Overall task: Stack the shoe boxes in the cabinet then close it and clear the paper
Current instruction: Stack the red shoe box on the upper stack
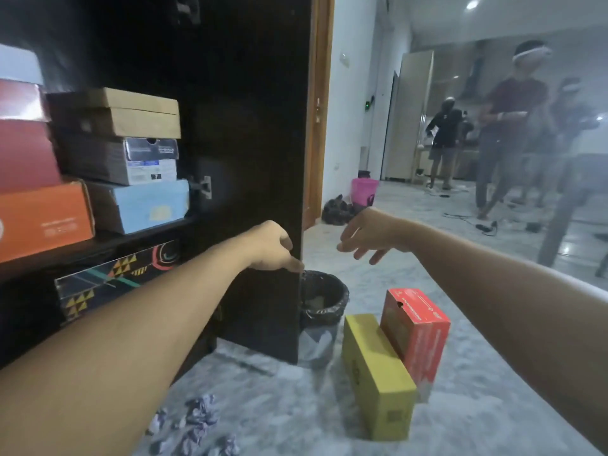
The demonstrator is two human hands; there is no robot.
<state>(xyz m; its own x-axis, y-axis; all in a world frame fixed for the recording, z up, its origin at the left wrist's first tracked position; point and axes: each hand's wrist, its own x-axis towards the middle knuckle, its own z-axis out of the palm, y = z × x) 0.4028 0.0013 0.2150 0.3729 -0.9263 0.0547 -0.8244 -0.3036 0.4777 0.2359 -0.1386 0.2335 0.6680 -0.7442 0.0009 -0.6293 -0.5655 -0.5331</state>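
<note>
Left hand (pixel 271 246): curled round the free edge of the open cabinet door (pixel 250 143), fingertips on that edge, gripping it.
Right hand (pixel 368 236): in the air just right of the door edge, fingers spread and loose, holding nothing.
Cabinet (pixel 98 250): dark, open; door swung out toward the room.
Upper shelf: tan box (pixel 115 111) on grey box (pixel 121 161) on blue box (pixel 138 205); at the shelf's left end an orange box (pixel 42 218) under a red box (pixel 23 153).
Lower shelf: patterned black box (pixel 115 274) near the front edge.
Floor (pixel 460 406): yellow box (pixel 378 376) and red-orange box (pixel 418 330), both on end and touching, right of the door.
Bin (pixel 324 311): black-lined, just behind the door's lower edge, left of the two boxes.
Paper (pixel 197 422): crumpled balls scattered on the floor below the left forearm.
Background: blurred people standing well apart across the room; pink bucket (pixel 363 189) by the wall.
</note>
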